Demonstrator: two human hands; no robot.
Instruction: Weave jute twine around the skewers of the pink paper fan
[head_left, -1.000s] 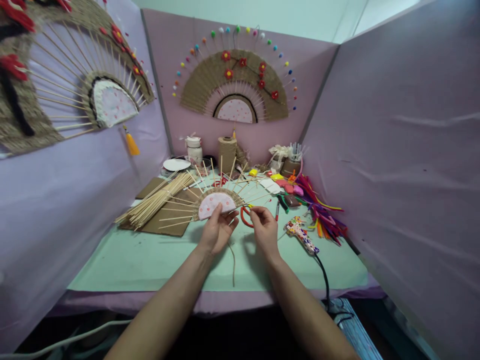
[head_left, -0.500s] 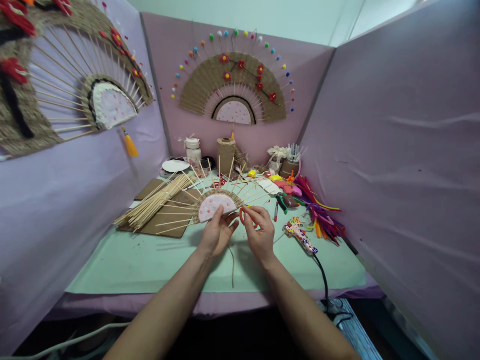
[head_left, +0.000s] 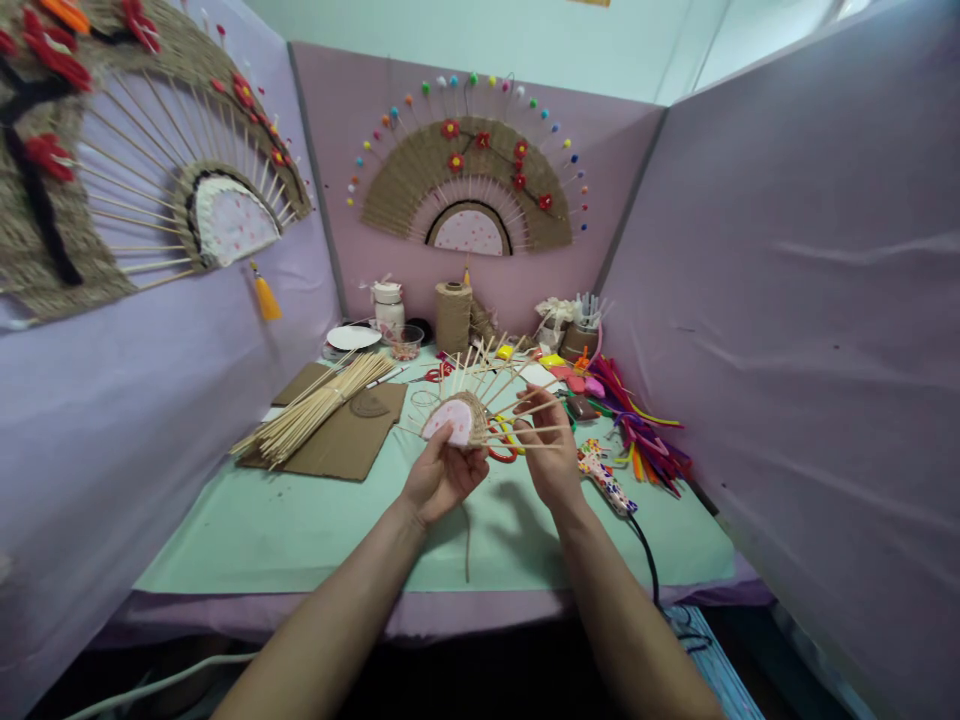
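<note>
My left hand [head_left: 448,480] grips a small half-round craft fan [head_left: 453,418] by its lower edge, thumb on the white panel with pink spots. Woven twine rims the panel, and thin wooden sticks radiate from it. My right hand [head_left: 551,450], fingers apart and curved, is at the sticks on the fan's right side; whether it touches them I cannot tell. Scissors with orange and yellow handles [head_left: 504,455] lie behind the sticks, partly hidden. Below my left hand a strand of brown twine [head_left: 468,550] runs toward the table's front edge.
Bundled sticks [head_left: 322,405] lie on brown cardboard [head_left: 349,450] to the left. A patterned glue gun [head_left: 606,480] with a black cord and colourful pipe cleaners [head_left: 645,430] are on the right. At the back stand a twine spool [head_left: 453,318] and a white jar [head_left: 388,305]. Larger fans [head_left: 397,180] hang on the partitions.
The fan has turned in my left hand, its sticks now fanning up and right. My right hand has moved right, away from the panel's corner, and its fingers have opened.
</note>
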